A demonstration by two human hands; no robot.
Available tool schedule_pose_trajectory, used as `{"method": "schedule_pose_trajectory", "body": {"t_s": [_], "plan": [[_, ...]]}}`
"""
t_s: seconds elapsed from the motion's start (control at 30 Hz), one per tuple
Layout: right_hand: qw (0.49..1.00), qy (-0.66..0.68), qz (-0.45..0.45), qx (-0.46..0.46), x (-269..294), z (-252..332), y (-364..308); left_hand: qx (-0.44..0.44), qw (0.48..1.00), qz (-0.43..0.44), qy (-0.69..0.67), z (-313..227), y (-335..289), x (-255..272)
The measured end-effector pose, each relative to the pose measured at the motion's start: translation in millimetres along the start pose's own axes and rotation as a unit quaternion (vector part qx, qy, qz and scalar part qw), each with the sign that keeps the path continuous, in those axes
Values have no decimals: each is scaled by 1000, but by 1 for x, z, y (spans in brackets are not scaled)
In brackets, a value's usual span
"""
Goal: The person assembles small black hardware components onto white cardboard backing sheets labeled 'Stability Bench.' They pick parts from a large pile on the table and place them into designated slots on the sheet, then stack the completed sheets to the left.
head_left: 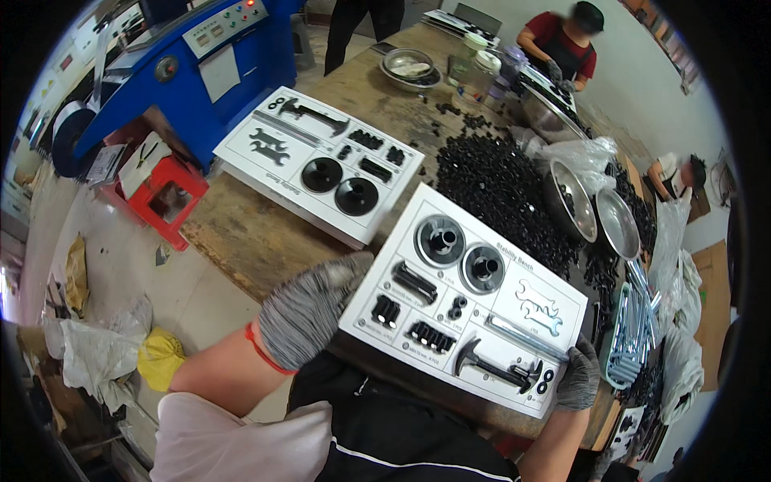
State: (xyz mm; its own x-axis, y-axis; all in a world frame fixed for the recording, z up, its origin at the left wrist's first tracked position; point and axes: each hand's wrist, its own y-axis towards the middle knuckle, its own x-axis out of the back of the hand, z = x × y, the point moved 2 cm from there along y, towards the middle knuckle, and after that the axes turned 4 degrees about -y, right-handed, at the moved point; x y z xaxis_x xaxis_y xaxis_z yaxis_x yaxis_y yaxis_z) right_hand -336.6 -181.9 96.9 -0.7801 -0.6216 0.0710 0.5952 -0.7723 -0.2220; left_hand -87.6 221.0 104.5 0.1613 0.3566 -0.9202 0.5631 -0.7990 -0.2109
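Note:
I hold a white hardware card (502, 301) tilted over the table's near edge, one hand at each side. My left hand (309, 309), in a grey knitted glove with a red cuff, grips its left edge. My right hand (580, 377), also gloved, holds the lower right corner. Fixed on the card are two black round discs (483, 269), black bolts (431, 337), silver wrenches (536, 308), a metal rod (526, 337), a black T-shaped part (498, 367) and small black rings (545, 381). The fingers behind the card are hidden.
A stack of similar cards (265, 173) lies left on the wooden table (233, 249). Beyond my card are a heap of black fasteners (490, 177), steel bowls (570, 201) and a tray of metal rods (630, 337). A blue machine (181, 80) and red stool (165, 197) stand left; co-workers (562, 44) sit across.

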Motion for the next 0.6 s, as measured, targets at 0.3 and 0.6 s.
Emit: {"method": "schedule_pose_trajectory", "body": {"t_s": [0.3,0.6], "plan": [[985,89,148,-2,-181,31,60,-189,959,-190,97,-184,17,27],[983,66,157,-73,-363,25,92,-238,858,-386,241,-341,58,93]]}}
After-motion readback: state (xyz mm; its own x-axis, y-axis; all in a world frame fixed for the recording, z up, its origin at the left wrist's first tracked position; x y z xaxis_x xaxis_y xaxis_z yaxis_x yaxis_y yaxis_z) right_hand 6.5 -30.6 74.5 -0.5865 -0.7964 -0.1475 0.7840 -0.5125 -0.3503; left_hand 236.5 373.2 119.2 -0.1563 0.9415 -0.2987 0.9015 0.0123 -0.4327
